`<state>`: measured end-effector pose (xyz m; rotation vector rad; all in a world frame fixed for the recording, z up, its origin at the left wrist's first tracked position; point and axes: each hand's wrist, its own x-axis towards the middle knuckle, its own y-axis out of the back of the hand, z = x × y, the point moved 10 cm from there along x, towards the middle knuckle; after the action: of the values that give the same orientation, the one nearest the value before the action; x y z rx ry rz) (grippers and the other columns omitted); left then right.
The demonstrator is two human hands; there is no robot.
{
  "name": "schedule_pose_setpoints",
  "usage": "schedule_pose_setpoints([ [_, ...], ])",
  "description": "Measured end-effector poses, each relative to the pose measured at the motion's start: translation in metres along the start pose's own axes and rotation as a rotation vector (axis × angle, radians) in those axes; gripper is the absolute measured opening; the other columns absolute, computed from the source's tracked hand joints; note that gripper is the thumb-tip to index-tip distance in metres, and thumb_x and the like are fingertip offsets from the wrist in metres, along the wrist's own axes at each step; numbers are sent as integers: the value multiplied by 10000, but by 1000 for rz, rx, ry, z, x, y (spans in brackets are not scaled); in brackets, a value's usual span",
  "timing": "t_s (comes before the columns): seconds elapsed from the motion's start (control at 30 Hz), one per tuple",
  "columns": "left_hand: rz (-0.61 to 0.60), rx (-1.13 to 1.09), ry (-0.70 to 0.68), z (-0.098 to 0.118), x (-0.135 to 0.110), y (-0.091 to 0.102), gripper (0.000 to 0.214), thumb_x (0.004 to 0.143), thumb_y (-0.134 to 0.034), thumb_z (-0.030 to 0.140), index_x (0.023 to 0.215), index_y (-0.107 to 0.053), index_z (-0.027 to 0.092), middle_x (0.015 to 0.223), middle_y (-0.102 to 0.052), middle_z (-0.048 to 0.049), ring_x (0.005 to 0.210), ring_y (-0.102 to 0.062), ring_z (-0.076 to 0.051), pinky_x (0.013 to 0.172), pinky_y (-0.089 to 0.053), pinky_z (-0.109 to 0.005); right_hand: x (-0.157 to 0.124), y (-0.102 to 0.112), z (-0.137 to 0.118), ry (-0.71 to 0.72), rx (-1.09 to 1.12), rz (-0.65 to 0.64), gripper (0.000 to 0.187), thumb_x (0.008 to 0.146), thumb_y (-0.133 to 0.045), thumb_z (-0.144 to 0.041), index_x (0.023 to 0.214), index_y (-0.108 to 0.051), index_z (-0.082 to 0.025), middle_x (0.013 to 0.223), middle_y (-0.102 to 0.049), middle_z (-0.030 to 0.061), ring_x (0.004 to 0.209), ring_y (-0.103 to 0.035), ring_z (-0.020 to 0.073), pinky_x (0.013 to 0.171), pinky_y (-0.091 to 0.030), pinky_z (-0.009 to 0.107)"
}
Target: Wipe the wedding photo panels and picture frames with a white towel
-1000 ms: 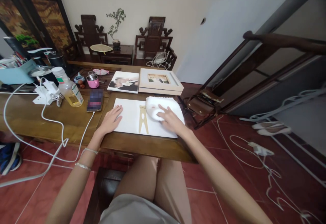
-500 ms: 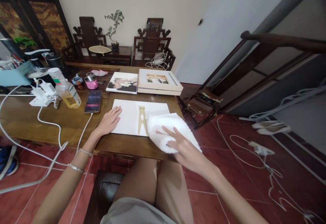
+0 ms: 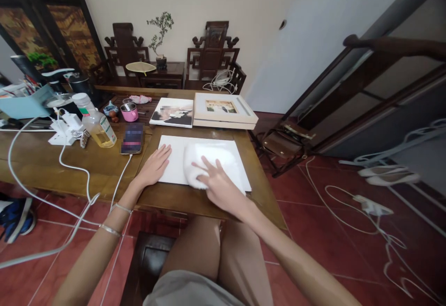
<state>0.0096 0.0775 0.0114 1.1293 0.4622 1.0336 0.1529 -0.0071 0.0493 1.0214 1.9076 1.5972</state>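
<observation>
A white rectangular board point(image 3: 173, 158) lies flat near the table's front edge. My left hand point(image 3: 157, 163) rests on its left edge with the fingers stretched flat, holding nothing. A fluffy white towel point(image 3: 230, 157) covers the middle and much of the right of the board. My right hand point(image 3: 218, 183) presses down on the towel and grips it, with some fingers spread over the top. The towel hides the tan bear-shaped picture that showed on the board earlier.
Behind the board are a photo print point(image 3: 172, 112) and a framed picture point(image 3: 225, 111). To the left are a charging phone point(image 3: 132, 139), a bottle of yellow liquid point(image 3: 99, 127), a pink cup point(image 3: 129, 112) and a white power strip point(image 3: 64, 134) with cables. The table point(image 3: 261, 176) ends at the right.
My right hand has slid the towel leftward over the board, covering the tan figure and baring the board's right corner. My left hand stays on the left edge. The view has shifted slightly.
</observation>
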Motion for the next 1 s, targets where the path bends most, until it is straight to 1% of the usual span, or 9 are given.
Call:
schedule_pose_setpoints([
  [0.1,6,-15,-6,1,0,0,559,977,-208,416,1447,-349,148,1532,-310,-71,1445,-189,-187,1190,-162,-397,-32,1,-28,62,49,-67,522,613,-396,62,989,-688,-150,1483,-398,88,1426,-147,347,1098,-163,671],
  [0.2,11,-19,-4,2,0,1,553,976,-215,405,1440,-361,141,1524,-327,-76,1438,-216,-193,1190,-174,-403,-36,3,-26,65,67,-82,548,601,-397,63,1007,-687,-164,1477,-410,80,1425,-174,315,1119,-178,630],
  [0.43,39,-62,43,-4,-1,2,553,962,-248,386,1444,-338,131,1542,-282,-89,1437,-219,-182,1192,-171,-387,48,8,41,-167,-28,-21,548,699,-394,48,1181,-602,-114,1350,-541,178,1402,-258,317,1085,-244,617],
  [0.5,39,-88,70,-8,0,2,557,953,-266,374,1440,-341,115,1543,-275,-99,1438,-214,-192,1192,-164,-397,67,6,39,-192,-62,0,529,716,-411,37,1182,-602,-124,1356,-536,177,1391,-265,356,1045,-255,669],
  [0.57,39,-126,110,-13,1,1,550,946,-277,372,1434,-354,131,1539,-289,-89,1437,-220,-194,1192,-163,-403,74,1,21,-151,-95,-7,511,721,-442,26,1172,-614,-139,1419,-471,167,1387,-245,400,1021,-227,719],
  [0.7,74,-163,159,-15,2,4,534,953,-249,369,1424,-371,149,1522,-335,-77,1426,-251,-186,1189,-187,-393,47,-15,-34,59,-67,-61,501,703,-458,34,1118,-652,-169,1483,-398,103,1409,-185,391,1076,-128,701],
  [0.77,87,-133,138,-11,2,5,539,956,-233,355,1416,-377,113,1516,-342,-100,1424,-257,-191,1189,-190,-391,25,-13,-47,124,-14,-46,488,686,-445,35,1064,-668,-178,1477,-415,72,1419,-177,355,1108,-115,661],
  [0.87,73,-78,97,-6,2,3,542,950,-250,344,1411,-380,92,1519,-332,-118,1427,-249,-205,1189,-188,-403,4,-4,-37,120,43,-19,513,658,-430,31,1061,-662,-184,1439,-471,59,1411,-234,309,1130,-161,602],
  [1.0,53,-40,72,-6,3,-1,551,937,-270,320,1420,-364,73,1532,-299,-131,1436,-221,-214,1191,-176,-407,16,4,-1,-10,-31,10,514,675,-431,28,1100,-646,-166,1422,-489,77,1392,-281,322,1116,-213,583],
])
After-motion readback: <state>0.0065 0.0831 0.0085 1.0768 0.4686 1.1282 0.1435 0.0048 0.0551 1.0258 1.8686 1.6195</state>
